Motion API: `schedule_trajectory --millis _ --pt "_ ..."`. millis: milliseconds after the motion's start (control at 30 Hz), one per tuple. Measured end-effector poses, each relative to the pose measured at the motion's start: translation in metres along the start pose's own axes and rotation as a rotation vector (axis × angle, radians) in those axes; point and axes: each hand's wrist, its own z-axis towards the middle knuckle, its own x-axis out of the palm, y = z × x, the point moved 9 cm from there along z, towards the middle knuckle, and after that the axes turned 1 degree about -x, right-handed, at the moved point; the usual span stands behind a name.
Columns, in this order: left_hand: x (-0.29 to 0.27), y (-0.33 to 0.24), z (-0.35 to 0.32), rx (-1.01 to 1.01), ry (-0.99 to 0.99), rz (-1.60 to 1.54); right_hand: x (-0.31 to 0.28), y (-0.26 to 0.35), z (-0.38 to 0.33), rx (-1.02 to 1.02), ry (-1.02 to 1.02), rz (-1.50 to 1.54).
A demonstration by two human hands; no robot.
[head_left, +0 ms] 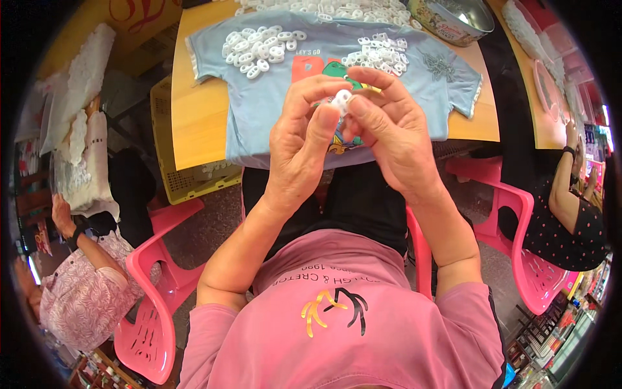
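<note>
A wooden table [201,123] bears a blue T-shirt [259,107]; white pieces [350,10]; a tin [450,27].

Bright, fairly even light fills the middle of the frame, where the counter [199,129] and 2 hands [295,139] show clearly; the small white piece [341,99] between them looks nearly washed out; glare sits inside the round tin [453,27] at upper right; blown-out spots mark the far left and right; fisheye distortion stretches the edges, with black filling all 4 corners.
</note>
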Motion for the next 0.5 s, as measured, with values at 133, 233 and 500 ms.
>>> schedule_trajectory --millis 133,233,500 --pt "0.002 -0.009 -0.008 -0.002 0.122 0.030 0.027 -0.011 -0.007 0.098 0.069 0.211" --pt "-0.004 -0.015 -0.015 0.011 0.148 -0.045 0.041 -0.015 -0.009 0.121 0.157 0.289" --pt "-0.022 -0.037 -0.020 0.117 0.195 -0.132 0.073 -0.009 -0.012 0.046 0.261 0.330"
